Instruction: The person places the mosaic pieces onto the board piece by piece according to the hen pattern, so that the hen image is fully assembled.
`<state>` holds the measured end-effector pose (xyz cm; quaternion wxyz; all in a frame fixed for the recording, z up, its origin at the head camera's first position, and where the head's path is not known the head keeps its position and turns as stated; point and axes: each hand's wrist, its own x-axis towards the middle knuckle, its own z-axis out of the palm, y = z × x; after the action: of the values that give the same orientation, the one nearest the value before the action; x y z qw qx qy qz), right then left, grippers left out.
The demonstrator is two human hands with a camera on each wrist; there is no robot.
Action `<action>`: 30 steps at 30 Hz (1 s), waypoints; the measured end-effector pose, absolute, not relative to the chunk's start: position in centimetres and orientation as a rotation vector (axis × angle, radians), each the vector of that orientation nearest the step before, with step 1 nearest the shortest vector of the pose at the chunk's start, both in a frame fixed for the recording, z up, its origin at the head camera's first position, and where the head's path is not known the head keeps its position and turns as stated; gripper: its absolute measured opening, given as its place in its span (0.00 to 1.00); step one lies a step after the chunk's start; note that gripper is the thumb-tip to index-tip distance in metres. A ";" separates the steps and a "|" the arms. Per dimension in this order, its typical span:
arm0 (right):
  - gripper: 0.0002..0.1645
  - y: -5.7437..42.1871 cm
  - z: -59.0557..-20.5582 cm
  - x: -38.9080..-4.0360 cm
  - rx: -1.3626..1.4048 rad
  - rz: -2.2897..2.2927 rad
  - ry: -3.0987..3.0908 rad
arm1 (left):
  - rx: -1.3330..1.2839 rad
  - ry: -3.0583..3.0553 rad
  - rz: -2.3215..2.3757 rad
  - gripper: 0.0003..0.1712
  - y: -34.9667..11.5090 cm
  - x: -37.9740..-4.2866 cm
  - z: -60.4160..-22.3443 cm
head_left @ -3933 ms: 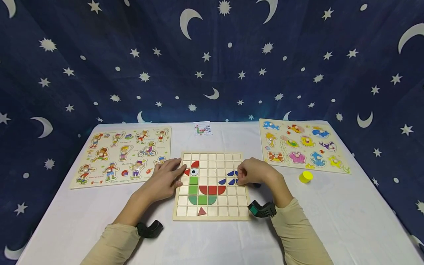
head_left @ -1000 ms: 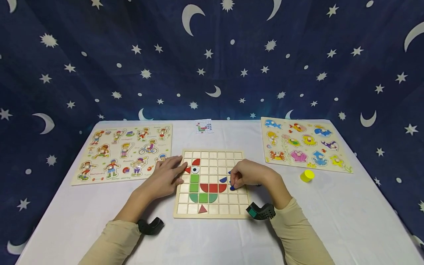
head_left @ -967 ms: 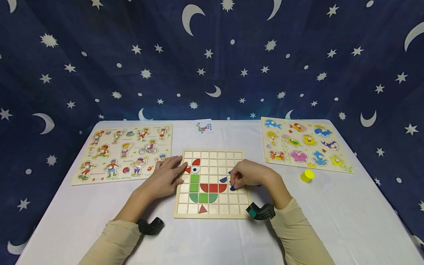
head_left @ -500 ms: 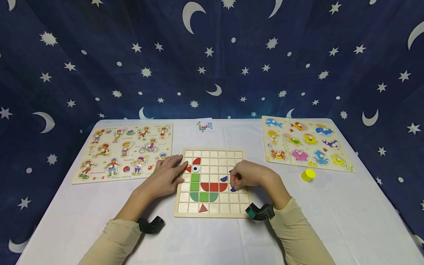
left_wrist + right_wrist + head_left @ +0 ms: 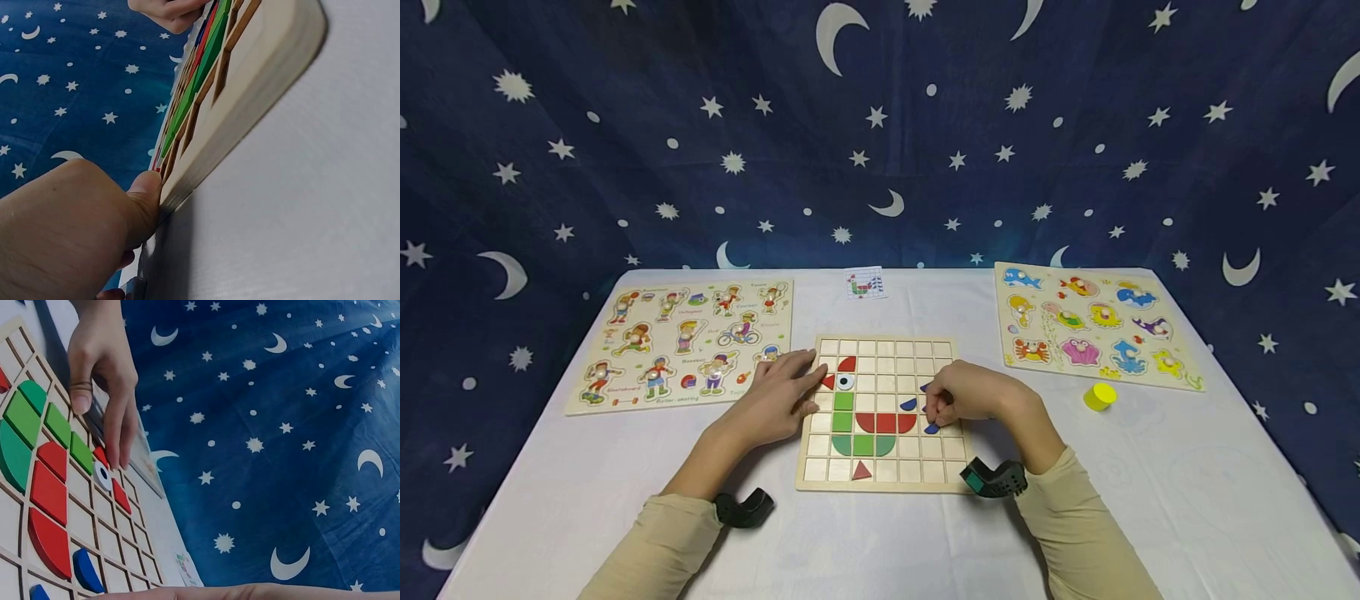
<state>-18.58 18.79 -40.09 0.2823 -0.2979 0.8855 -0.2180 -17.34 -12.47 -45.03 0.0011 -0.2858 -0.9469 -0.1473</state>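
Observation:
The wooden grid board (image 5: 904, 365) lies in the middle of the white table, bearing a bird figure of green squares (image 5: 842, 412), red pieces (image 5: 886, 423) and a white eye tile (image 5: 845, 382). A dull red triangle (image 5: 862, 472) sits in the bottom row. My left hand (image 5: 773, 407) rests along the board's left side, its fingers extended and its thumb against the edge. Over the right columns, my right hand (image 5: 973, 393) pinches a blue half-circle piece (image 5: 932, 429) at its fingertips. Another blue piece (image 5: 909, 405) lies just left; further blue ones are partly hidden beneath the hand.
A sports-figure puzzle (image 5: 673, 350) lies at the left, a sea-animal puzzle (image 5: 1097, 325) at the back right. Near the latter stands a yellow cylinder (image 5: 1100, 397). A small card (image 5: 865, 283) with a bird pattern lies behind the board.
Since the earliest frame, my right hand has shifted slightly left and towards me over the blue pieces. Lately the blue piece at its fingertips has turned a little. My left hand stays put.

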 end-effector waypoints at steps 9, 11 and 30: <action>0.07 19.0 -39.7 -18.9 -0.721 -0.624 2.397 | -0.892 -2.985 -0.454 0.32 -13.2 -17.5 -44.6; 0.05 19.9 -39.4 -19.2 -0.705 -0.647 2.439 | -0.889 -2.987 -0.456 0.31 -13.2 -17.6 -44.7; 0.17 25.9 -40.9 -16.3 -0.497 -0.532 2.662 | -0.840 -3.031 -0.429 0.30 -12.0 -16.9 -45.2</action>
<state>-16.28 25.94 -40.93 0.1895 -0.1769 0.9471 -0.1893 -16.94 -11.96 -45.23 -0.0165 -0.2646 -0.9547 -0.1350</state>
